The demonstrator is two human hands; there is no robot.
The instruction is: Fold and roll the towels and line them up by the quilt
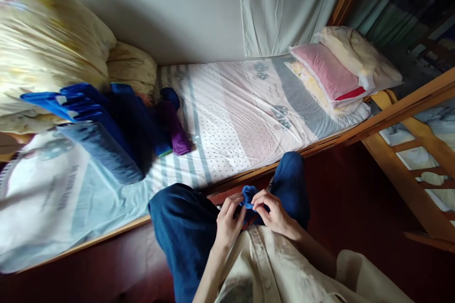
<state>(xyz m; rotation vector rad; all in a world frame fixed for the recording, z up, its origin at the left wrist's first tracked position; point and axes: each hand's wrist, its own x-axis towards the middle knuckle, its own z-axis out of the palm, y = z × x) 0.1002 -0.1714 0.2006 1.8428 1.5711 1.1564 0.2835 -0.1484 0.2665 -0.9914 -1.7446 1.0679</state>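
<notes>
Between my knees, a small bunched piece of blue cloth (250, 194) is held up in both hands; its folds hide whether it is a sock or something else. My left hand (228, 221) pinches its left edge with thumb and fingers. On the other side my right hand (272, 209) grips the right edge, fingers bent and thumb pressed in. Folded clothes lie on the bed ahead to the left: a grey-blue folded garment (103, 149), a shiny blue one (83, 104), a dark navy one (138, 118) and a purple one (175, 128). A dark blue rolled bundle (170, 97) touches their far end.
The bed (227, 128) with a patterned sheet runs across in front, edged by a wooden rail (256, 169). Large yellowish bedding (50, 42) is piled at left. Stacked pillows (330, 71) lie at right, near a slatted wooden frame (408, 175). A pale curtain (284, 9) hangs behind.
</notes>
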